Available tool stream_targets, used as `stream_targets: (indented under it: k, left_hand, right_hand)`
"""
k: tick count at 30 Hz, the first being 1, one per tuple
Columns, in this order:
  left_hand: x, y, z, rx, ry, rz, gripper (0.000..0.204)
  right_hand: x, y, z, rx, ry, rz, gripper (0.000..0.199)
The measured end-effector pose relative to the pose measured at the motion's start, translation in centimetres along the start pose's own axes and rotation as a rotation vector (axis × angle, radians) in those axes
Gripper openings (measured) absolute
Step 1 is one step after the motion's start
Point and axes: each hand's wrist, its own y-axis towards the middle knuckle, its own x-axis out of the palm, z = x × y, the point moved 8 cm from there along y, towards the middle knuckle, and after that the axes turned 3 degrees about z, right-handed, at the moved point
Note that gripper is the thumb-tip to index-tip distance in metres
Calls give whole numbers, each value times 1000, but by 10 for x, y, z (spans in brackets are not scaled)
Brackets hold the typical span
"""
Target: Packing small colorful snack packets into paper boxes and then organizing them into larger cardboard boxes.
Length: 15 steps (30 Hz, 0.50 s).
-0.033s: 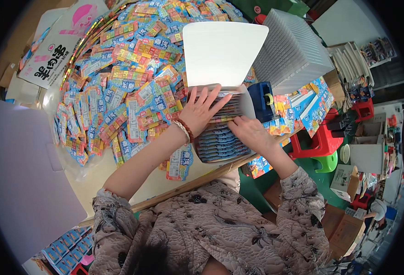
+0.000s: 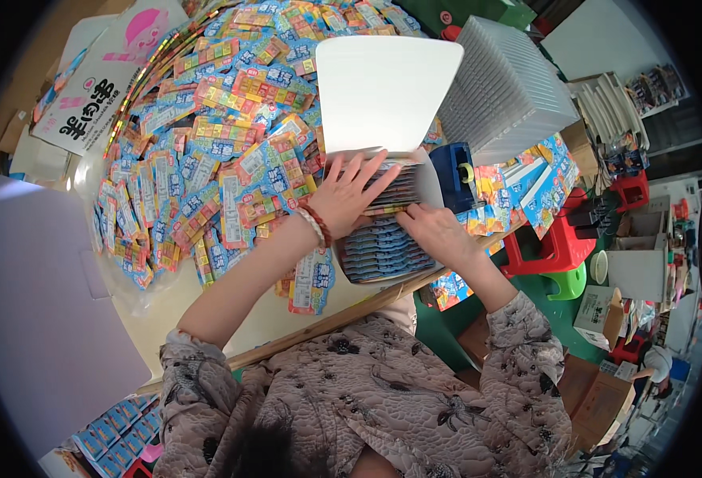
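In front of me stands an open cardboard box with its white flap [image 2: 391, 92] raised. Rows of flat blue candy packets [image 2: 383, 253] fill it, packed upright against one another. My left hand [image 2: 351, 191] lies over the far row, fingers spread and resting on the packet edges. Beside it, my right hand [image 2: 438, 233] reaches over the box's right side, thumb and bent fingers closed at the edge of the packets near the middle; its fingertips are partly hidden. A loose candy packet [image 2: 312, 283] lies on the table just left of the box.
A big heap of candy packets [image 2: 215, 135] covers the table's left and back. Right of the box stand a blue tape dispenser [image 2: 452, 177] and a stack of clear plastic trays [image 2: 510, 88]. A red stool [image 2: 554, 247] is beyond the wooden table edge [image 2: 287, 333].
The white flap has shifted slightly left. My left wrist has turned a little, while my right hand stays nearly in place.
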Motion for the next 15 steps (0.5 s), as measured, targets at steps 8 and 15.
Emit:
stream_targets:
  k: [8, 15]
  left_hand:
    - [-9, -3, -1, -138, 60, 42, 87]
    - [-4, -11, 1, -162, -92, -42, 81]
  right_hand:
    - [-24, -1, -6, 54, 136, 166, 23]
    - [-41, 14, 19, 102, 290, 295, 20]
